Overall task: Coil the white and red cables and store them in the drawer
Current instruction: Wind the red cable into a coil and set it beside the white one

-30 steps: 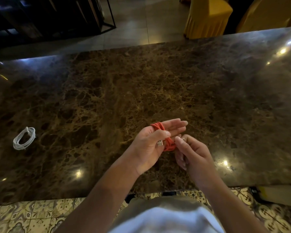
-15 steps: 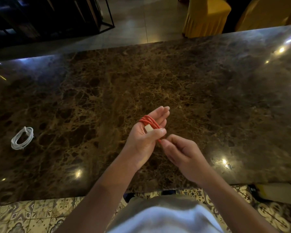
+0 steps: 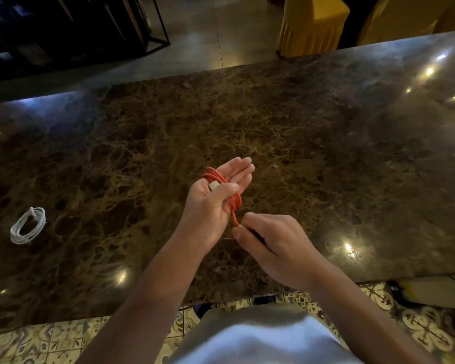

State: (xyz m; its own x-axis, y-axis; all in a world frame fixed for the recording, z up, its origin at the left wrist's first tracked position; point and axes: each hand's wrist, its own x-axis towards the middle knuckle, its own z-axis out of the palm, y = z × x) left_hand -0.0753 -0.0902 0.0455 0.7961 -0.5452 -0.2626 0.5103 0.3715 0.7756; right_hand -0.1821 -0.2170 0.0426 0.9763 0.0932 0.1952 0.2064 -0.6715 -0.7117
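Two cables, white cable [image 3: 28, 225] coiled far left of the red cable [image 3: 222, 189], red loops wound round left hand [image 3: 216, 198], thumb clamping them, right hand [image 3: 273, 248] pinching the loose end, probably last wrap, next likely tucking it in.

No writing, label, brand, number or sign can be read anywhere here. The red cable [image 3: 222, 179] and its pale plug carry no legible marking, and neither does the white cable [image 3: 28, 225] lying well to the left of it on the marble surface [image 3: 326, 153].
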